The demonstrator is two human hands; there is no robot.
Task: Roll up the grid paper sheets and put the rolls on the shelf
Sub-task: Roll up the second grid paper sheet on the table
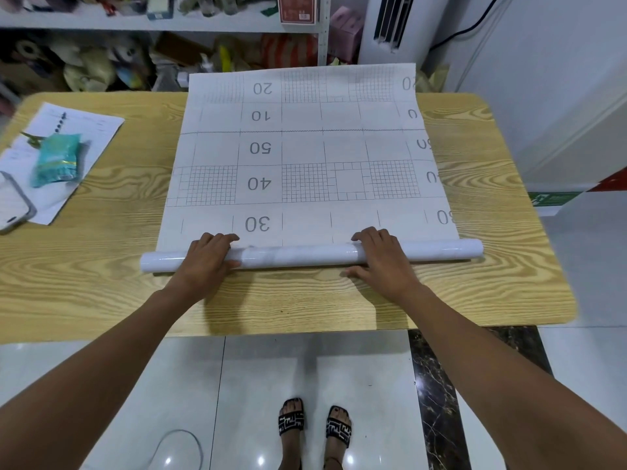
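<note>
Both hands on the roll (298,257), lower centre of frame. Left hand (210,257) and right hand (381,262) each curve over its top, fingers on the far side, thumbs on the near side, holding it.

The roll lies parallel to the near edge of the table (101,283), with a strip of bare wood between them. Its ends stick out a bit past the sheet (305,150) on both sides.

The unrolled sheet runs from the roll toward the top of frame, and its far end hangs past the table's far edge. Its right edge curls up slightly.

Room: bare wood right of the sheet. The left side is taken up by a form (98,130) with a teal packet (56,164) on it, and a phone (13,205) at the left edge of frame.

Print on the sheet (upside down to me), from the roll upward: 30, 40, 50, 10, 20. A second number column at the right edge is cut off. Fine grid blocks sit in the 40 and 20 rows.

The shelf (135,23) runs across the top of frame, packed. The red box on it has print too small to read.
</note>
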